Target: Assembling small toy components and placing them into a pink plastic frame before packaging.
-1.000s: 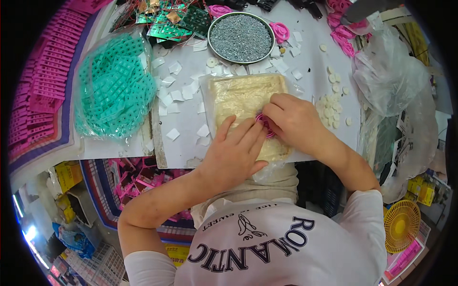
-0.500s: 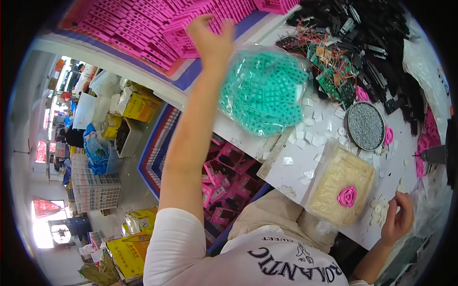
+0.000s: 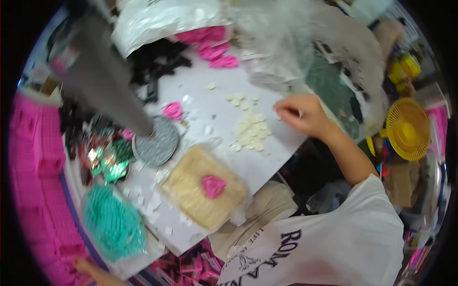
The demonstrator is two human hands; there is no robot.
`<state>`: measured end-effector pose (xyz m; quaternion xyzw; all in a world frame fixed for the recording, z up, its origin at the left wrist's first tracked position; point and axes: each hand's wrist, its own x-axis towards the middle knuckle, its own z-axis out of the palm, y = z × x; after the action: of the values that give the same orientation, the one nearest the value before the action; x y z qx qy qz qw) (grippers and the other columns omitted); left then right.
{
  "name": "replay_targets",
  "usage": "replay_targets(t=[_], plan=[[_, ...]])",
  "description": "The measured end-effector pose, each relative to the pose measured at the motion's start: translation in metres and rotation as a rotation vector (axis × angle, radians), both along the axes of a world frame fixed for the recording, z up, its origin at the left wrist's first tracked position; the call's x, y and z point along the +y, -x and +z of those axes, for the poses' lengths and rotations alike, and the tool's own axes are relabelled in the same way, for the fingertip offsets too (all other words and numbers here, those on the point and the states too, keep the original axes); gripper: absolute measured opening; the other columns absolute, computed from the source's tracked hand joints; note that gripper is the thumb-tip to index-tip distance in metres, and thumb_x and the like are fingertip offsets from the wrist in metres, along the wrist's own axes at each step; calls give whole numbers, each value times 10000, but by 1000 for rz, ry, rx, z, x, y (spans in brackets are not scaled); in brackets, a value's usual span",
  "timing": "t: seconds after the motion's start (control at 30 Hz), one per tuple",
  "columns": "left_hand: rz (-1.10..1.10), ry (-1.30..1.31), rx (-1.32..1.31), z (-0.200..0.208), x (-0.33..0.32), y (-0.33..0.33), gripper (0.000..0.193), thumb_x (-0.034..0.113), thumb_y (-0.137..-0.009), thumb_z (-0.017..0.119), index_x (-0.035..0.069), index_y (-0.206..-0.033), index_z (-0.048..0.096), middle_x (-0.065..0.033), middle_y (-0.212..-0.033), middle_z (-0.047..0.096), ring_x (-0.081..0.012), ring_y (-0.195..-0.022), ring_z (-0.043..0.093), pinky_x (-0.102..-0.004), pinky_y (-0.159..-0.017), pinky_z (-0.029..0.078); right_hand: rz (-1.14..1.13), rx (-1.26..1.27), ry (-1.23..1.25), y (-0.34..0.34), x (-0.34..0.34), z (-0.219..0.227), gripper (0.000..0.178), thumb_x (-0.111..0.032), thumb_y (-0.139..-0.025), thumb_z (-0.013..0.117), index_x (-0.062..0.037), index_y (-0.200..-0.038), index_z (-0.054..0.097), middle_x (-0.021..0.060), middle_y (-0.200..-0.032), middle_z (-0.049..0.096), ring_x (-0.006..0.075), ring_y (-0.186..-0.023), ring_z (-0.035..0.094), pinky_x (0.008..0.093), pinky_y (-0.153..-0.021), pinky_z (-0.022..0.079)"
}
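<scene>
Pink casings [image 3: 45, 205] are stacked left of the wrapped pad [image 3: 188, 178]; light weight, stiffness and some slipperiness are to be expected, with hold best taken at the edges. The left hand [image 3: 83, 267] is placed at the casings; its grip cannot be told. The right hand [image 3: 305, 114] is held above right of the pad, fingers curled narrow; whether anything is pinched cannot be told. A pink rose-shaped piece [image 3: 213, 186], presumably flexible, is laid on the pad. Dark lettering is printed on the shirt [image 3: 353, 229], lower right of the pad; none can be read on the casings.

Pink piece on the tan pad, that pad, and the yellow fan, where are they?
Pink piece [image 3: 213, 186]: head view, its middle.
Tan pad [image 3: 190, 189]: head view, its upper face.
Yellow fan [image 3: 408, 129]: head view, its hub.
</scene>
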<state>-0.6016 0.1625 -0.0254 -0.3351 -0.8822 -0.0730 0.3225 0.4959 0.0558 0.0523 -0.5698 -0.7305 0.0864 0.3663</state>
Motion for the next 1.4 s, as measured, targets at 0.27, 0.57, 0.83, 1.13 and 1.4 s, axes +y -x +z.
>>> replay_targets(t=[0.27, 0.57, 0.83, 1.13, 1.4], plan=[[-657, -544, -255, 128, -72, -288, 508, 533, -903, 733, 61, -1084, 679, -184, -1109, 669, -361, -913, 622, -505, -788, 505, -901, -308, 172, -311, -17, -55, 359, -211, -865, 678, -101, -1206, 693, 148, -1049, 746, 305, -945, 716, 430, -860, 551], [-1219, -99, -525, 115, -135, -513, 260, 162, -1055, 521, 34, -1262, 614, -239, -1169, 623, -378, -1017, 644, -460, -871, 544, -1049, -618, 420, -340, 62, -87, 493, -189, -854, 661, -107, -1335, 596, 200, -1236, 670, 436, -1170, 602, 480, -974, 497], [-1035, -298, -1386, 60, -162, -637, 226, 139, -938, 577, 4, -1107, 641, -108, -1211, 590, -214, -1076, 562, -342, -958, 448, -603, -648, 121, -258, -5, 12, 244, -118, -860, 606, -57, -1086, 676, 156, -1017, 676, 392, -952, 643, 462, -835, 509], [-1429, -394, -1364, 47, -150, -741, 755, 666, -965, 488, -14, -1288, 544, -104, -1248, 461, -202, -1110, 498, -341, -921, 444, 18, 174, 178, 137, -38, 33, 199, -65, -871, 678, -4, -1060, 672, 106, -908, 648, 196, -747, 615, 305, -673, 492], [-975, -794, -2020, 55, -164, -687, 540, 401, -1086, 396, 7, -1455, 422, -136, -1399, 545, -248, -1188, 598, -404, -996, 493, 798, 221, 30, 229, -12, 28, 549, -99, -793, 750, 3, -1303, 574, 175, -1169, 634, 333, -982, 632, 397, -806, 535]])
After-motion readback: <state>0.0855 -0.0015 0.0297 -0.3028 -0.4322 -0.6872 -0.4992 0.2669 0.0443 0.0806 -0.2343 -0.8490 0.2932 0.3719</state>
